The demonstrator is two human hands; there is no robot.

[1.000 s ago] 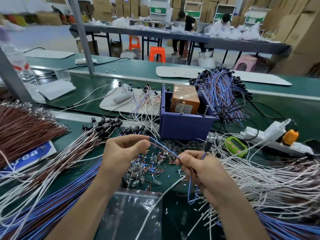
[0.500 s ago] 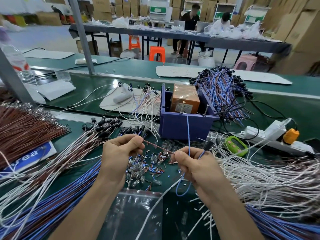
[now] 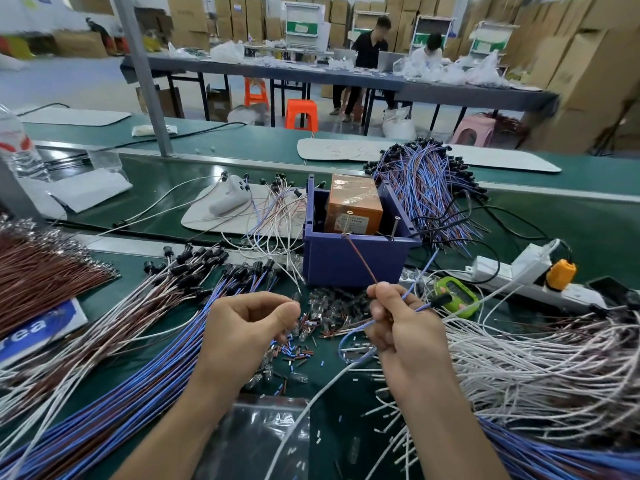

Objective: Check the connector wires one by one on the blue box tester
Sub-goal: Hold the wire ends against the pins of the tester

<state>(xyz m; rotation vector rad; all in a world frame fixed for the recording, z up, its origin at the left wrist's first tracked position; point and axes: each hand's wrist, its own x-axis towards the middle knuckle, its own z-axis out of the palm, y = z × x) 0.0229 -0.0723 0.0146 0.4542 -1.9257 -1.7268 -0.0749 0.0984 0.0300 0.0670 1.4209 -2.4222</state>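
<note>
The right hand (image 3: 405, 327) pinches a brown wire (image 3: 362, 259) and a blue wire (image 3: 412, 292) in curled fingers. The brown wire runs up toward 11 o'clock, its tip at a pin (image 3: 347, 233) on the near rim of the box (image 3: 346, 268), which stands at 12 o'clock. At 9 o'clock the left hand (image 3: 242, 327) is curled, thumb on forefinger; I cannot tell whether it holds anything.

Blue box tester (image 3: 356, 261): open-topped, orange block (image 3: 353, 209) inside.
Right hand (image 3: 405, 327): just in front of the box, pinched a brown wire (image 3: 360, 259) whose tip reached a pin on the box's front rim. It also held a blue wire (image 3: 353, 337) that looped below.
Left hand (image 3: 249, 327): front-left of the box, fingers curled, nothing seen in them.
Green device (image 3: 455, 296) and white power strip (image 3: 519, 271): right of the box.
</note>
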